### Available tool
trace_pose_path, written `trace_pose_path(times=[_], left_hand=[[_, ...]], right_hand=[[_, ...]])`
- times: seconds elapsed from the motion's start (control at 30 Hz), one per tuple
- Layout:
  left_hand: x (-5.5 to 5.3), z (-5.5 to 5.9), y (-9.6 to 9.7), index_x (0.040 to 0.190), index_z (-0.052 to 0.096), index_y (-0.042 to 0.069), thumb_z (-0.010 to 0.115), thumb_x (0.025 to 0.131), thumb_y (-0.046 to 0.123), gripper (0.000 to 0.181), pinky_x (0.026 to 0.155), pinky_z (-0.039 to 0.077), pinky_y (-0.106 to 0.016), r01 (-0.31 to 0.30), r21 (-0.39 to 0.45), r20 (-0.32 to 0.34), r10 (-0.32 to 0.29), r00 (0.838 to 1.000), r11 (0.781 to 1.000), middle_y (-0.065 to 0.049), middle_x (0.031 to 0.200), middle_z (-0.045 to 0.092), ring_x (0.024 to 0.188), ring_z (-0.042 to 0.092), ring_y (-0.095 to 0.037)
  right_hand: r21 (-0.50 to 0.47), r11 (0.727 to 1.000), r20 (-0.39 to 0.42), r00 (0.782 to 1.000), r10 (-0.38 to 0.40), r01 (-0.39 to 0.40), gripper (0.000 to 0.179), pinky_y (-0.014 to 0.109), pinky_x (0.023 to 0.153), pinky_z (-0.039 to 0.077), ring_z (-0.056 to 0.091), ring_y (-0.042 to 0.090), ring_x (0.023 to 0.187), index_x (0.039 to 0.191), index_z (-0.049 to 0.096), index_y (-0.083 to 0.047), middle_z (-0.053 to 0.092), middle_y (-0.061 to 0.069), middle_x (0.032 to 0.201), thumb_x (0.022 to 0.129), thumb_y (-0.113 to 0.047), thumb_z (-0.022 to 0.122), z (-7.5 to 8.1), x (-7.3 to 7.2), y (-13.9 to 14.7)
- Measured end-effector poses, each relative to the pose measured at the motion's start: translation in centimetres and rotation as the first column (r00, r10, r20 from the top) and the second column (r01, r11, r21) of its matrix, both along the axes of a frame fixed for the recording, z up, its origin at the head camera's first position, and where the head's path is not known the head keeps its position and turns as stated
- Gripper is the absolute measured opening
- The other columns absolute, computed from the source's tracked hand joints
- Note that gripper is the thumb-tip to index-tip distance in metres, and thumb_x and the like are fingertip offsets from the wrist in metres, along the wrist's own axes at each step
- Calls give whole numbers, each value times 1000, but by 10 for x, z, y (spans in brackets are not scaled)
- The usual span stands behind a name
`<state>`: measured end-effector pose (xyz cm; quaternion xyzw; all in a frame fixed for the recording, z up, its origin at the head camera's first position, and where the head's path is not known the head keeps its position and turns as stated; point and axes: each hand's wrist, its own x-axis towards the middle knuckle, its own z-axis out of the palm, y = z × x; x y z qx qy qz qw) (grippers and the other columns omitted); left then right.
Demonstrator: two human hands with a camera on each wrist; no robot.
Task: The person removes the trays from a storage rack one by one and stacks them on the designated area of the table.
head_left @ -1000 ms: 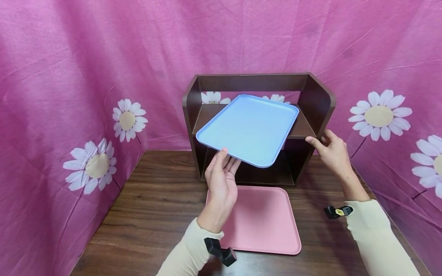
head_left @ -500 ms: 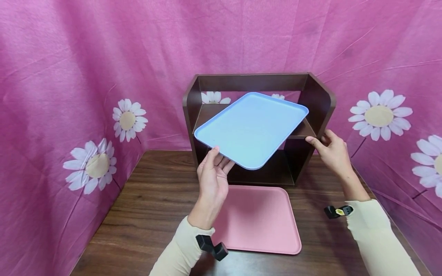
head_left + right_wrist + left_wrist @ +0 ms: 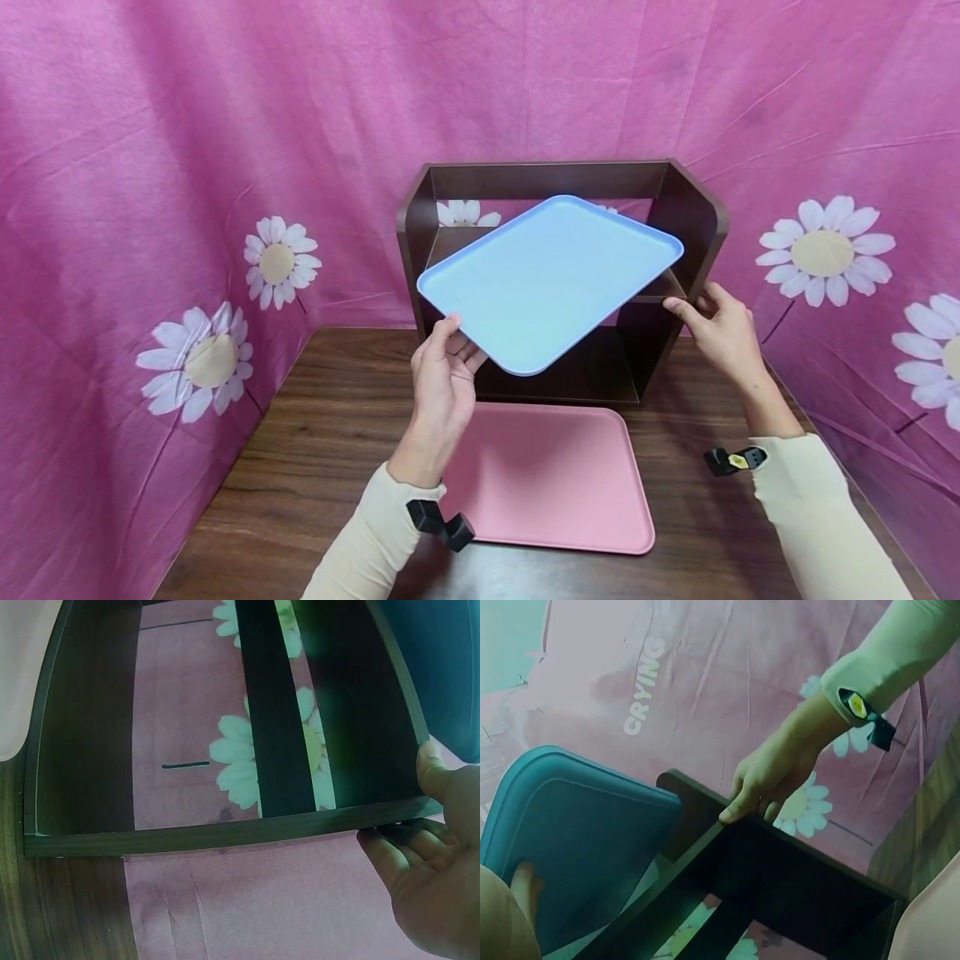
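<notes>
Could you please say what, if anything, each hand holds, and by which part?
The left hand holds the blue tray by its near left edge; the right hand grips the brown shelf by its right side.

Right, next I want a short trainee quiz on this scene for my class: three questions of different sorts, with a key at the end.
1. True or false: the pink tray lies on the table in front of the shelf unit.

2. Multiple choice: the left grip holds the blue tray with its thumb
A. underneath
B. on top
C. clear of it

3. Short answer: which side of the shelf unit does the right grip hold, as the person sees it?

Key: 1. True. 2. B. 3. The right side.
</notes>
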<state>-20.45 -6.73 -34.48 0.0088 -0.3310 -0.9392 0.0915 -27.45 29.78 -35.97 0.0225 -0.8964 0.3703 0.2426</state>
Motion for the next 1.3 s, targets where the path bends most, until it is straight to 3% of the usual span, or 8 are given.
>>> trace_pose_path(times=[0.47,0.6,0.7,0.8,0.97,1.03,1.2,1.3], left_hand=[[-5,8,-19,85,73,8,53,102,9,26,66,63,-26,41,-2,17,-41,999,999,0,71,76,68,73,-10],[-6,9,-24,87,72,8,52,102,9,24,65,62,-25,63,-17,18,-62,998,998,0,70,76,68,74,-9],[-8,10,-28,88,72,8,53,101,9,23,65,62,-24,70,-21,21,-70,997,997,0,70,76,68,74,-8],[-8,10,-31,88,73,7,53,100,9,23,65,62,-23,73,-21,24,-72,997,997,0,72,77,68,75,-9],[-9,12,-35,90,73,8,53,100,10,22,67,61,-23,84,-31,23,-84,996,996,0,73,78,69,75,-10],[-9,13,-37,90,72,9,52,100,10,23,67,61,-22,89,-34,25,-88,996,995,0,73,78,68,75,-9],[-10,15,-41,92,72,10,49,101,10,24,66,59,-21,99,-45,36,-98,995,994,1,74,79,68,75,-8],[-11,16,-44,94,71,10,49,101,10,24,67,59,-21,111,-56,39,-109,993,992,1,74,78,68,75,-7]], right_hand=[[26,1000,6,1000,0,-1,41,25,58,33,43,8,64,102,59,-6,48,-10,67,99,-43,76,2,-1,1],[43,999,17,1000,-9,8,40,35,78,48,61,22,89,120,66,-5,77,6,91,102,-41,72,4,-2,0],[42,999,23,1000,-10,9,41,43,88,50,65,35,109,132,66,-5,77,21,119,105,-36,68,5,-3,-2],[47,999,17,1000,-23,23,39,35,82,47,63,37,103,130,67,-1,75,27,119,104,-31,65,4,-3,-3],[49,998,-3,999,-37,37,37,23,74,41,59,25,90,127,68,0,76,28,111,102,-27,67,3,-4,-2],[49,998,-11,999,-35,36,37,29,76,46,63,27,91,128,68,1,76,30,111,101,-25,68,3,-4,-2],[48,999,-41,999,-17,19,35,67,89,49,65,58,108,125,66,8,69,39,116,99,-16,66,2,-3,-1],[44,999,-64,998,-5,8,29,72,89,47,62,63,109,117,64,10,68,41,113,98,-13,63,1,-3,0]])
